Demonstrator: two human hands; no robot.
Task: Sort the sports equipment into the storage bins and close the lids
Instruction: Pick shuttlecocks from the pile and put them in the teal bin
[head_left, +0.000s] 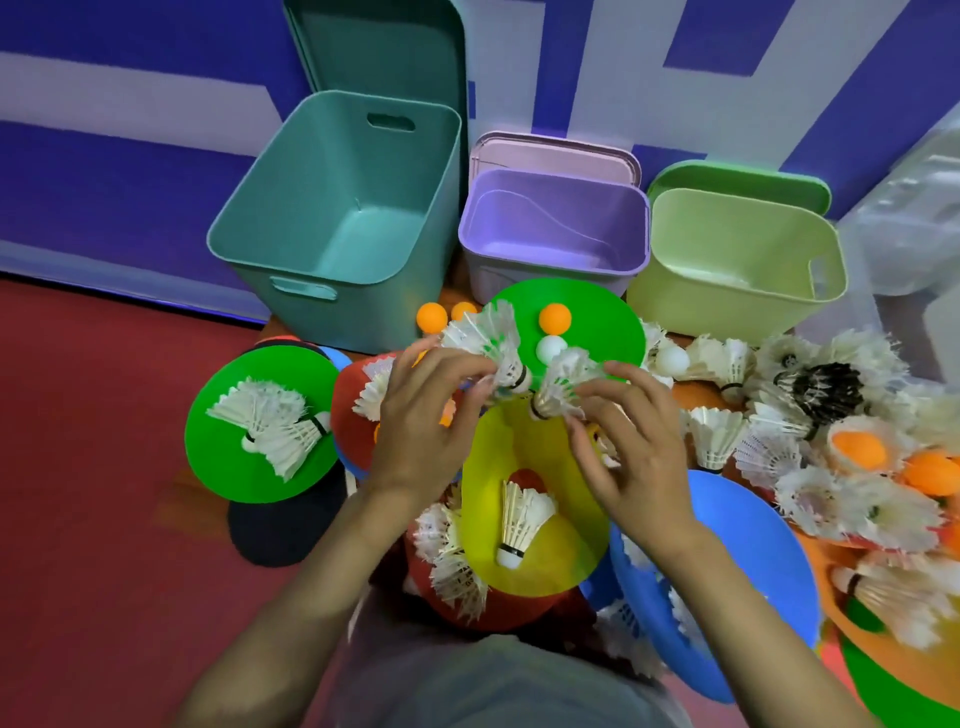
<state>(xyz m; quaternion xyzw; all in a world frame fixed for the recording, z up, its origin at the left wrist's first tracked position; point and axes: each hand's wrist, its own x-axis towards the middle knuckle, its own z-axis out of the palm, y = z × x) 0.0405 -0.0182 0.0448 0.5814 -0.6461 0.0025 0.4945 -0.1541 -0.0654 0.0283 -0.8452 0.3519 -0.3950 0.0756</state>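
one shuttlecock (488, 338) is pinched by the left hand (426, 415), a second shuttlecock (563, 382) by the right hand (623, 447), over the pile (779, 447). nothing is seen in the teal bin (249, 208), purple bin (550, 213) or green bin (727, 239); nearly all is left.

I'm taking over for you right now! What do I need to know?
Left hand pinches a shuttlecock; right hand pinches a second shuttlecock.
Teal bin, purple bin and green bin stand open and look empty, with lids propped behind them.
Done: nothing binned yet.
Left: sort the other shuttlecocks, balls and discs off the floor into bins, then close the lids.
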